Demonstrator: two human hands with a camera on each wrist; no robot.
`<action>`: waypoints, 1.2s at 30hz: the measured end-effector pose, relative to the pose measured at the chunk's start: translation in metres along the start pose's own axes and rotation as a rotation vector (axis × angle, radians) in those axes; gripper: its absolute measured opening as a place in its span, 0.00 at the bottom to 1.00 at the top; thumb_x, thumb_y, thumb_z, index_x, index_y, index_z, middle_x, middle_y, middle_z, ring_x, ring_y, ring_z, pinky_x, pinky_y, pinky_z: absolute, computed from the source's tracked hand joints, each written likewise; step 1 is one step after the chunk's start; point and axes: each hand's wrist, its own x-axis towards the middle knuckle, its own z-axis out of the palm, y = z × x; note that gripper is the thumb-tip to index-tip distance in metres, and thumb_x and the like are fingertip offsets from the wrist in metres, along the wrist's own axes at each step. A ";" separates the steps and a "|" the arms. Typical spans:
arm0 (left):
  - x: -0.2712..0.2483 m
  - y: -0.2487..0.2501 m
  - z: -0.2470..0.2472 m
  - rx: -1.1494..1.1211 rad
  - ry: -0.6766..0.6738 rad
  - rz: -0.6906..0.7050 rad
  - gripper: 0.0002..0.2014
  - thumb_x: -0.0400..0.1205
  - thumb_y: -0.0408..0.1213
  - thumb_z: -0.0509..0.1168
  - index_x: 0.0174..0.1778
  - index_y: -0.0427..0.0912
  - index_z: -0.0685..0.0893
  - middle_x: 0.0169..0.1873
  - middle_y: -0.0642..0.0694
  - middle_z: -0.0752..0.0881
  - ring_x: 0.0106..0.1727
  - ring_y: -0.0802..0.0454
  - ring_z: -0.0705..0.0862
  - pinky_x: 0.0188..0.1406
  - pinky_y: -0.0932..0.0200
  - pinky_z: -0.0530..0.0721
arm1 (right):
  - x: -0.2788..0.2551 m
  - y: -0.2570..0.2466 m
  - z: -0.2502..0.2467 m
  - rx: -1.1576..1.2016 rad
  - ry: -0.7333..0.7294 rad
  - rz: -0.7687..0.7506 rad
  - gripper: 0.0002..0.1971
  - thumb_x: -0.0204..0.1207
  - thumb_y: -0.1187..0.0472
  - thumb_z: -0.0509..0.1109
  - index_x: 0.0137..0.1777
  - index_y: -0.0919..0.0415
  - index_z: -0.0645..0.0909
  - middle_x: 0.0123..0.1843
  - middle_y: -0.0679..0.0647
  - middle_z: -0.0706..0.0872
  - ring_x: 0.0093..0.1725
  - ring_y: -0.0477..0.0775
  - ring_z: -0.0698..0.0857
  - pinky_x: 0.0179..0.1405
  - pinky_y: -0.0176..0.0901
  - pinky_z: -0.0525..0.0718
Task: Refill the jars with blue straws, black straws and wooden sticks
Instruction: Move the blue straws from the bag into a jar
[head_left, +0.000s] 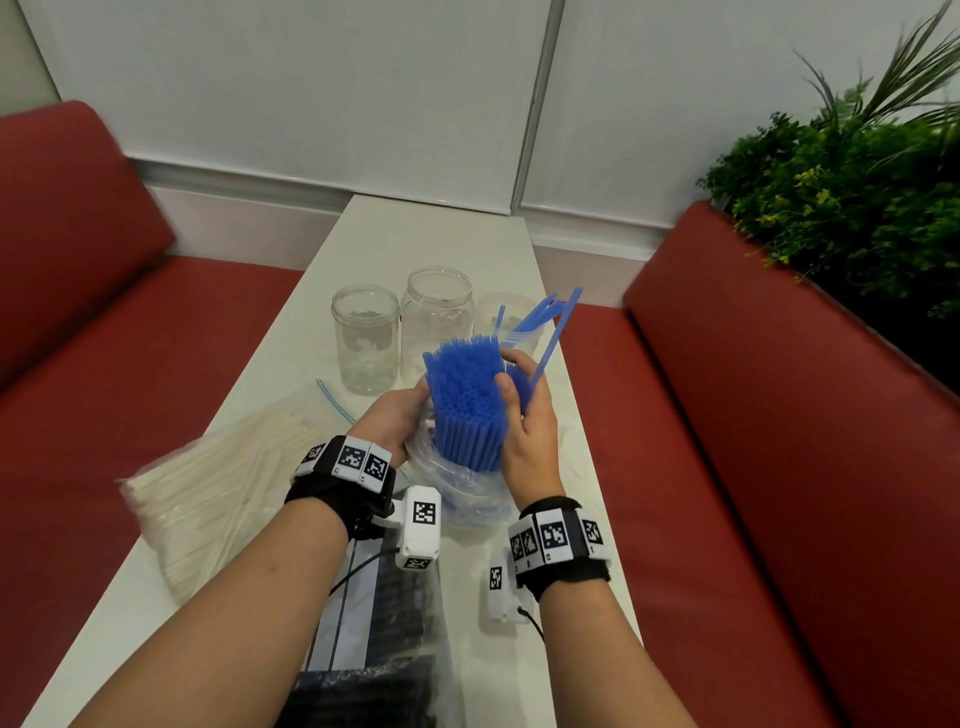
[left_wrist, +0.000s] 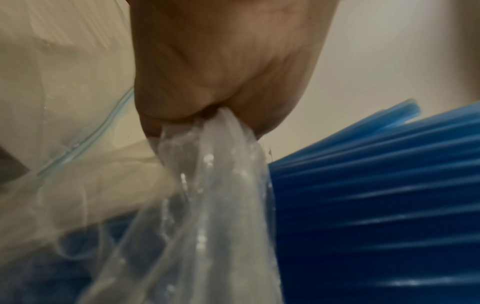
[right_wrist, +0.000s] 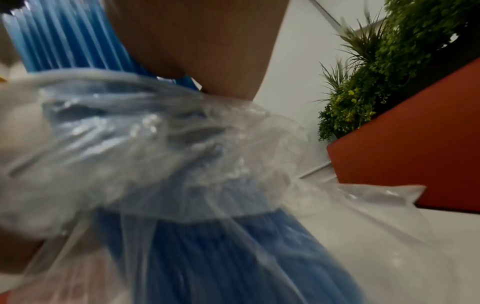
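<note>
At the table's near edge: a clear bag of black straws (head_left: 384, 623), lying flat, long axis running away from the viewer, partly under the left forearm. Left of it, a bag of wooden sticks (head_left: 208, 493), lying flat and angled, its near-left corner overhanging the table (head_left: 426, 234) edge above the red bench (head_left: 104, 364). Mid-table, raised off the surface: bundle of blue straws (head_left: 467, 405), held nearly upright, open ends up and tipped toward the viewer, lower ends still inside a crumpled clear bag (head_left: 457, 493). Left hand (head_left: 395, 415) has its fingers clenched on a gathered fold of that bag, as the left wrist view shows; right hand (head_left: 524, 415) wraps thumb and fingers round the bundle. Beyond: three clear jars in a row, left jar (head_left: 365, 340), middle jar (head_left: 439, 317), and right jar (head_left: 506, 317) holding a few blue straws leaning right, past the table's right edge. Bare tabletop lies beyond the jars, up to the wall.
</note>
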 end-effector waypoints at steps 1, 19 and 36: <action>0.001 0.000 -0.001 -0.002 0.002 -0.001 0.24 0.89 0.48 0.65 0.70 0.28 0.82 0.64 0.32 0.88 0.66 0.32 0.87 0.72 0.32 0.81 | -0.002 0.003 0.000 -0.001 -0.003 0.010 0.19 0.89 0.52 0.63 0.78 0.46 0.71 0.77 0.47 0.78 0.78 0.50 0.77 0.79 0.58 0.75; -0.004 0.009 -0.006 0.148 0.050 -0.013 0.23 0.89 0.47 0.64 0.70 0.30 0.83 0.58 0.34 0.91 0.60 0.33 0.90 0.69 0.31 0.84 | 0.012 -0.015 -0.022 -0.095 -0.016 0.082 0.08 0.86 0.62 0.67 0.62 0.58 0.74 0.49 0.42 0.86 0.50 0.44 0.86 0.52 0.38 0.86; -0.004 0.007 0.002 0.168 0.117 0.008 0.24 0.88 0.49 0.66 0.68 0.29 0.84 0.57 0.34 0.92 0.60 0.34 0.90 0.69 0.32 0.84 | 0.009 -0.016 -0.035 0.021 -0.006 0.182 0.06 0.83 0.63 0.71 0.51 0.51 0.79 0.41 0.52 0.85 0.39 0.48 0.83 0.38 0.39 0.84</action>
